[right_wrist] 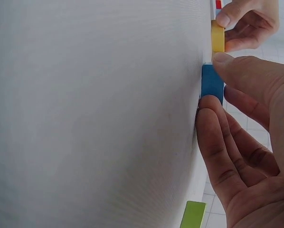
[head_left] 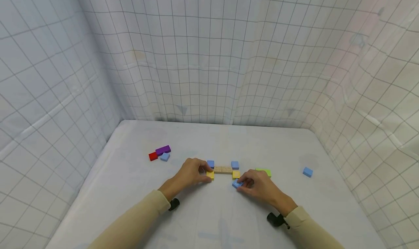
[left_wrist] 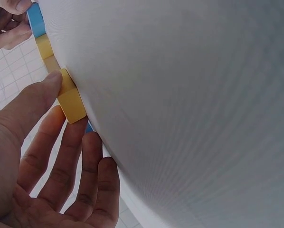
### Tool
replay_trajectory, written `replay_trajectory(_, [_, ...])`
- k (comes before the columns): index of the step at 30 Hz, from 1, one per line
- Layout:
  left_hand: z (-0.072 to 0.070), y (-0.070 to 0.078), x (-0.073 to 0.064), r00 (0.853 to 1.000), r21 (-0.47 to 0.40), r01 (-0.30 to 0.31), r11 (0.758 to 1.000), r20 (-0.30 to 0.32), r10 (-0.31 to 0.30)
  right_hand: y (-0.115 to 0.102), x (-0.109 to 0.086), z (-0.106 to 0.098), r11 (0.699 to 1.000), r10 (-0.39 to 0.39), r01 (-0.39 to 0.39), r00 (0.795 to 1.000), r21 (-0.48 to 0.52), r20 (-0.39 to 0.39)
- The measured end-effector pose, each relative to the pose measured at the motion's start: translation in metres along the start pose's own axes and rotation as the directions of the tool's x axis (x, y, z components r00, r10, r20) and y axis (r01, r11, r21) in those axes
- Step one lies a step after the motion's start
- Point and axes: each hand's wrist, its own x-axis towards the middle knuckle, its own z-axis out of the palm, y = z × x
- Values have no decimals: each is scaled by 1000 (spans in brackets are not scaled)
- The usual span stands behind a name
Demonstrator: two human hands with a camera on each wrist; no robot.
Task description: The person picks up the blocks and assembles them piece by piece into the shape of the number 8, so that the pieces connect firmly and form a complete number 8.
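Note:
On the white table, my left hand (head_left: 191,173) holds a yellow block (head_left: 210,176) between thumb and fingers; it sits at the left end of a plain wooden block (head_left: 223,170). A second yellow block (head_left: 236,174) stands at the wooden block's right end. Behind the two yellow ones are a left blue block (head_left: 211,163) and a right blue block (head_left: 235,165). My right hand (head_left: 260,185) pinches another blue block (right_wrist: 212,81), slightly turned, just in front of the right yellow block. My fingers partly cover both held blocks.
A lime green block (head_left: 264,172) lies behind my right hand, partly hidden. Farther right is a lone blue block (head_left: 307,172). To the left lie a red block (head_left: 153,156), a purple block (head_left: 163,150) and a blue block (head_left: 165,157). Grid-patterned curtains (head_left: 209,59) surround the table.

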Motion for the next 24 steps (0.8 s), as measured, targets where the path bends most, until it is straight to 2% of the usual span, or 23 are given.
replay_trajectory(9, [1, 2, 0, 1000, -13, -5, 1000, 4, 5, 0, -2, -1, 1000, 25, -25, 1000, 1, 13])
replay_trajectory(24, [-1, 0, -1, 1000, -12, 4, 1000, 1, -4, -2, 1, -3, 1000, -12, 12, 1000, 8, 10])
